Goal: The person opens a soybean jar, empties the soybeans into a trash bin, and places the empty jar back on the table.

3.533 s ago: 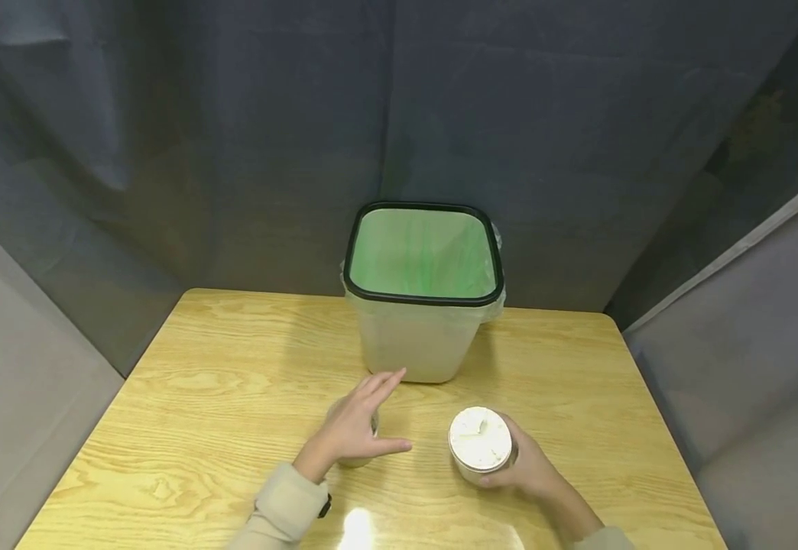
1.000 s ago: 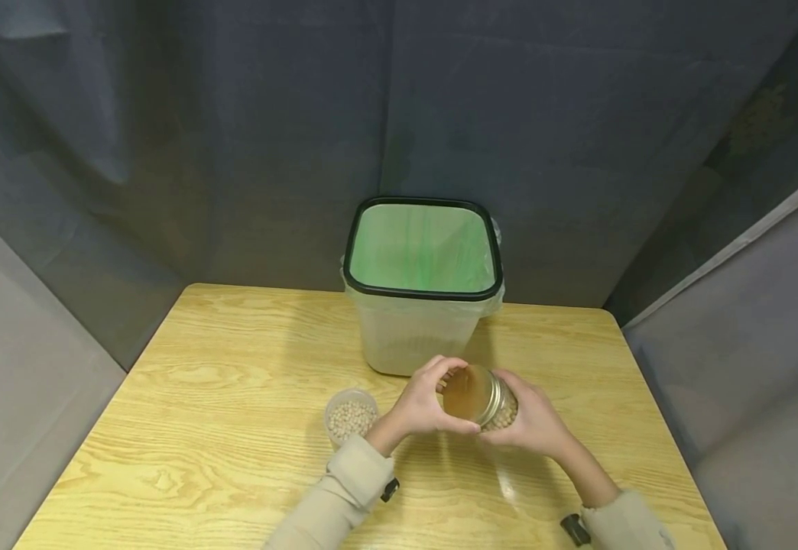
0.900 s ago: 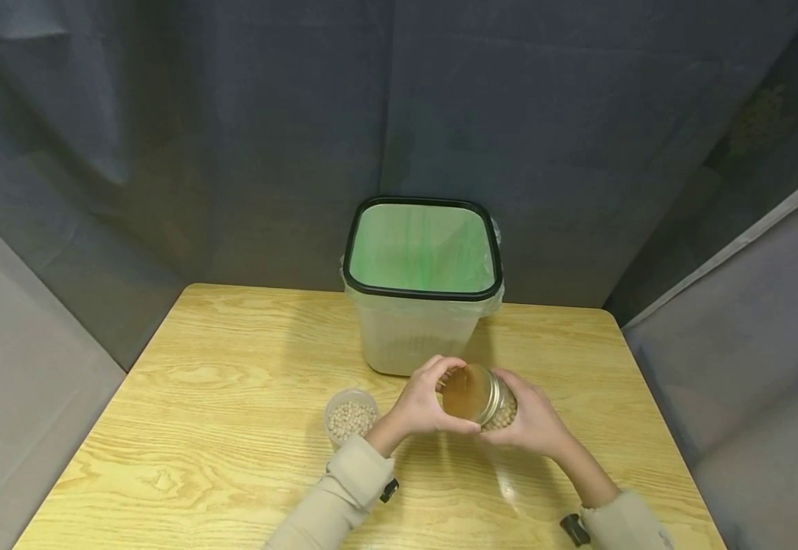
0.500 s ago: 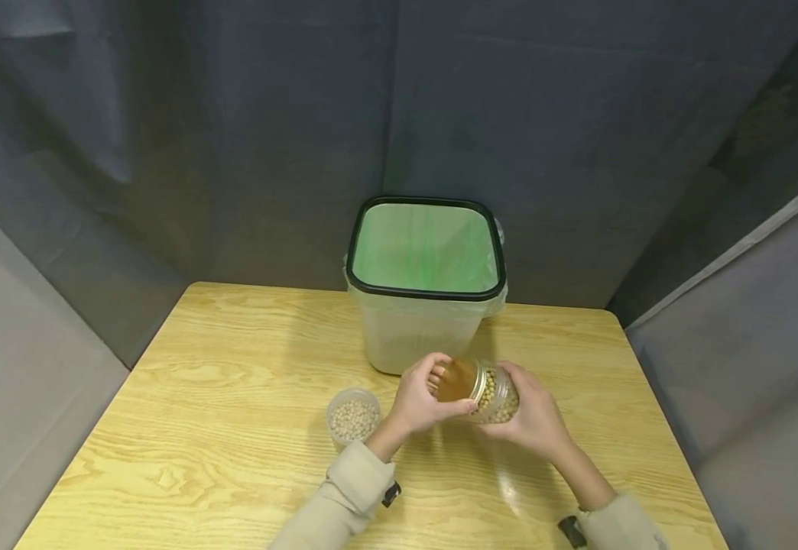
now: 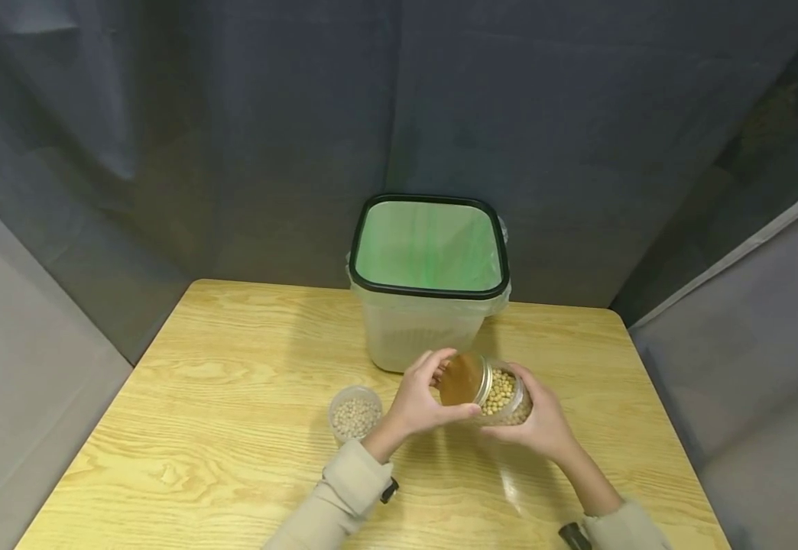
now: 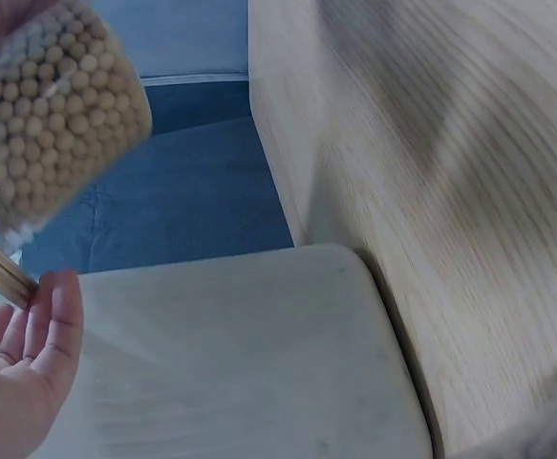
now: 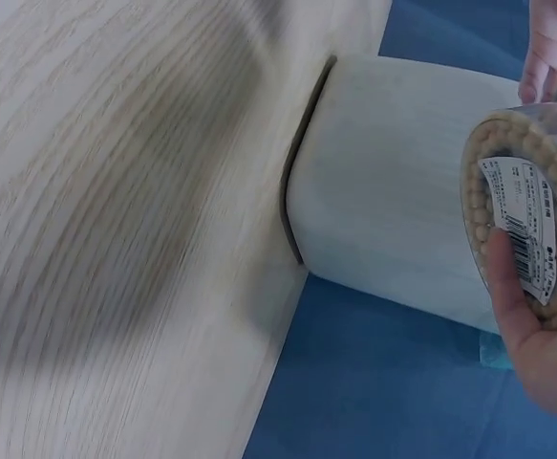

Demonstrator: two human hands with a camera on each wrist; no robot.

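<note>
Both hands hold a clear jar (image 5: 504, 394) of pale beans, tipped on its side above the wooden table (image 5: 234, 382). My right hand (image 5: 524, 409) grips the jar's body, and the right wrist view shows my thumb across the labelled jar (image 7: 522, 225) base. My left hand (image 5: 449, 384) curls round the jar's brown lid (image 5: 463, 378). In the left wrist view, the jar (image 6: 53, 105) fills the top left above my left hand's fingers (image 6: 39, 335). A small clear cup (image 5: 355, 416) of beans stands left of my left wrist.
A white bin (image 5: 429, 305) with a black rim and a green liner stands at the table's far edge, just behind the jar. Its wall shows as the bin (image 6: 230, 363) and bin (image 7: 393, 182) in the wrist views. Dark curtains enclose the table.
3.5 s ago the jar stood upright on the table in my right hand, my left hand over the cup. Since then both hands lifted it; over the last second it tipped further sideways.
</note>
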